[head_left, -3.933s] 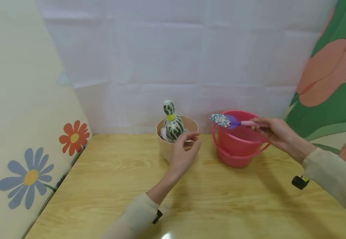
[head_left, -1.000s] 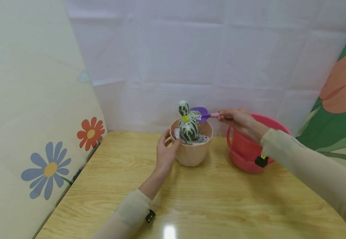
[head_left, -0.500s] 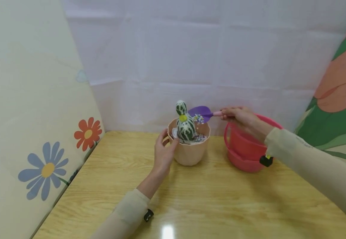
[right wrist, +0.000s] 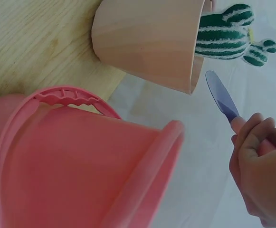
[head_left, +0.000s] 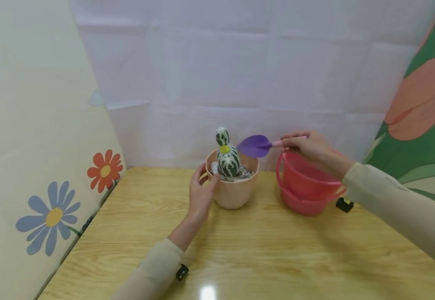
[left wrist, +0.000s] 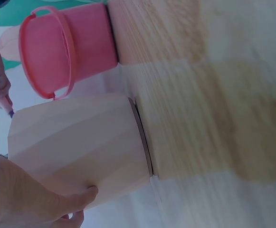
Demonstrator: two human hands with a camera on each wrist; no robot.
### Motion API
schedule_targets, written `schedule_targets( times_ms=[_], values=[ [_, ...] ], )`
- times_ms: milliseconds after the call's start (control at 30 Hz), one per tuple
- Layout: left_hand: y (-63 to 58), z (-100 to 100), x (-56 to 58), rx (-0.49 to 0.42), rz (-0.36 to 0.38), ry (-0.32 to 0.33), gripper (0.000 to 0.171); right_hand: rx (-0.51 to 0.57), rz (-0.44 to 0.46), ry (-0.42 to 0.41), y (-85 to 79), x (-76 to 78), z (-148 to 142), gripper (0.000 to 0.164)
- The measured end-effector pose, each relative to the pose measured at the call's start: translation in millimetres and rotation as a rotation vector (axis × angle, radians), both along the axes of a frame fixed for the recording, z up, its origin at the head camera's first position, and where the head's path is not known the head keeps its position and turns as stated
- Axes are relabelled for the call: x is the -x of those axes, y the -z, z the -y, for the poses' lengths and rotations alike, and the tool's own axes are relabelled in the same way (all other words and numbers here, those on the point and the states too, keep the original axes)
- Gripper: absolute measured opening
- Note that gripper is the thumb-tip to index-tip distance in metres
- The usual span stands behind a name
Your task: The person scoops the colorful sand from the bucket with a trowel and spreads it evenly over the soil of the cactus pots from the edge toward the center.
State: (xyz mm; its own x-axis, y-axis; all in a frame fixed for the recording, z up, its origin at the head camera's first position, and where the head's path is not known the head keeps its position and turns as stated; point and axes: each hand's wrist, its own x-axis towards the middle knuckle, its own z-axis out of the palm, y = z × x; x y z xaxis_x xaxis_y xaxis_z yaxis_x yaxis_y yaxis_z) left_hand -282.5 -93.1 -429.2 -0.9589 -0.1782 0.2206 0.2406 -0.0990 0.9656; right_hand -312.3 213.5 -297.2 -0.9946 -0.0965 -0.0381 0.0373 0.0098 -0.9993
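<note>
A peach flower pot point(head_left: 233, 195) holds a green-and-white toy cactus point(head_left: 227, 162) and small pebbles point(head_left: 245, 171) around its base. My left hand point(head_left: 201, 193) grips the pot's left side, thumb near the front of the rim; the left wrist view shows this hand point(left wrist: 31, 197) against the faceted wall. Pinched by its pink handle in my right hand point(head_left: 309, 146), a toy trowel point(head_left: 255, 146) has its bare purple blade over the pot's right rim. The right wrist view shows the trowel blade point(right wrist: 221, 97) apart from the pot point(right wrist: 147, 42).
Right of the pot stands a pink bucket point(head_left: 307, 187), its handle hanging in front; my right forearm passes near it. Both stand on a wood-grain table point(head_left: 262, 250). A white sheet point(head_left: 217, 71) hangs behind, with a flower-painted wall point(head_left: 11, 137) at the left.
The trowel moved from above the bucket to the pot, and its load of pebbles tipped off beside the cactus; its blade is bare now. My left hand shifted to the pot's left side.
</note>
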Motion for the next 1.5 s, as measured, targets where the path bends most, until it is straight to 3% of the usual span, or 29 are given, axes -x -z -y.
schedule_targets(
  times_ms=[200, 367, 567, 800, 1067, 1300, 1500],
  values=[
    [-3.2, 2, 0.2, 0.023, 0.036, -0.01, 0.057, -0.039, -0.032, 0.042, -2.7, -15.6, -9, 0.032],
    [-13.6, 4, -2.5, 0.028, 0.059, -0.043, 0.052, -0.035, -0.029, 0.074, -8.3, -26.7, -19, 0.026],
    [-28.8, 9, -9.3, 0.037, 0.01, -0.1, 0.046, -0.008, -0.013, 0.1, -12.8, -38.4, -36, 0.016],
    [-43.7, 8, -20.5, 0.016, -0.052, -0.099, 0.041, 0.032, -0.027, 0.109, -12.0, -48.4, -56, 0.013],
    [-50.9, -6, -39.5, 0.061, -0.165, -0.022, 0.033, 0.062, -0.063, 0.122, -8.8, -58.0, -78, 0.01],
    [-51.7, -21, -54.0, 0.133, -0.236, 0.103, 0.026, 0.086, -0.05, 0.141, -2.0, -61.5, -96, 0.009],
    [-45.8, -43, -58.6, 0.297, -0.3, 0.205, 0.023, 0.064, -0.053, 0.19, 4.3, -61.6, -110, 0.006]
  ],
)
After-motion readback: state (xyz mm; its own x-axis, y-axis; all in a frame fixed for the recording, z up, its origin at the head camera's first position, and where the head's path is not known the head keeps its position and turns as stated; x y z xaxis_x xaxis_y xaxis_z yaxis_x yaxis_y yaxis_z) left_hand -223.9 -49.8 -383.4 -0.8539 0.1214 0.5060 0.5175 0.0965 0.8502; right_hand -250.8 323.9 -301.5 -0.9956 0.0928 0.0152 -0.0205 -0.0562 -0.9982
